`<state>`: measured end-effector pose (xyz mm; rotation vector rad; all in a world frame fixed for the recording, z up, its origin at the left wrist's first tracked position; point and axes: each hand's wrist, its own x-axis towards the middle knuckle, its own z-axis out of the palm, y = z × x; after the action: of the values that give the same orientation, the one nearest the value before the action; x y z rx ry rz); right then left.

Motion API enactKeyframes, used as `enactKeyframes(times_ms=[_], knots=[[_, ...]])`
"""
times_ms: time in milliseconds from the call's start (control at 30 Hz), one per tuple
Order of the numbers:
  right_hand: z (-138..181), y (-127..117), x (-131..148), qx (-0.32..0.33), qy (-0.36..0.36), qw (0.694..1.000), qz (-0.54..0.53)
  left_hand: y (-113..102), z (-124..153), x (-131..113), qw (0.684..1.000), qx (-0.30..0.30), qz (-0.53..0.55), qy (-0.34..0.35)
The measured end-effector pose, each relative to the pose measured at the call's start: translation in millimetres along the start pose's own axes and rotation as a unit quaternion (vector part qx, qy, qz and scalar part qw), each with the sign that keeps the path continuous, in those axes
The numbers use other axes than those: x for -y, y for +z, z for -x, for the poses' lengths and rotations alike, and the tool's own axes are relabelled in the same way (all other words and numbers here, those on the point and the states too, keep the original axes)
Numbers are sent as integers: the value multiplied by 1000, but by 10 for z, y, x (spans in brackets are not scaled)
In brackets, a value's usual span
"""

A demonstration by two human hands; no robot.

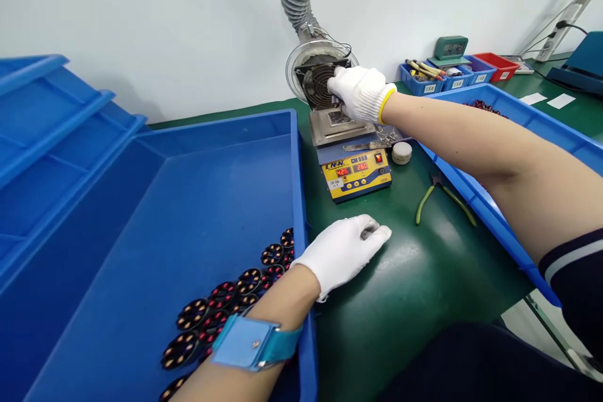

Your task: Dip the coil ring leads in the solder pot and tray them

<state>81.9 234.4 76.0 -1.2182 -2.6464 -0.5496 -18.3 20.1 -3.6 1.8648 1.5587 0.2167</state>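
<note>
The right hand [360, 93] covered whatever lay under it on the heater [351, 169]. A grey piece [370, 230] peeked from under the left hand [343, 252], too hidden to identify. At seven o'clock, the forearm covered some black coils [221, 295], and the blue tray [141, 213] ran off-frame.

Small grey part [370, 230], yellow-fronted heater [355, 183]

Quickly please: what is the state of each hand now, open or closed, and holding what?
Left hand: closed loosely on a small grey part.
Right hand: fingers curled above the heater; what it holds cannot be told.
</note>
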Motion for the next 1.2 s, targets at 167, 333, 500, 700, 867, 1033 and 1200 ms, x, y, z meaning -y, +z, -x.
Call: enactKeyframes(times_ms=[167, 333, 500, 700, 867, 1033, 1200], knots=[[11, 15, 45, 13, -7, 1000, 11, 19, -16, 27, 1000, 18, -15, -13], [10, 22, 62, 21, -1, 1000, -14, 23, -18, 32, 1000, 20, -1, -12], [0, 27, 57, 1, 14, 998, -67, 21, 2, 9, 999, -6, 35, 1], [41, -91, -38, -57, 41, 991, -111, 52, -37, 42, 983, -102, 155, -13], [329, -330, -13, -49, 47, 957, -281, 14, -87, 30, 940, -161, 300, -29], [701, -316, 225, 29, 70, 897, -436, -53, -128, 19, 857, -282, 432, -13], [952, -79, 451, 77, 64, 829, -550, -82, -126, 29, 823, -339, 456, -4]])
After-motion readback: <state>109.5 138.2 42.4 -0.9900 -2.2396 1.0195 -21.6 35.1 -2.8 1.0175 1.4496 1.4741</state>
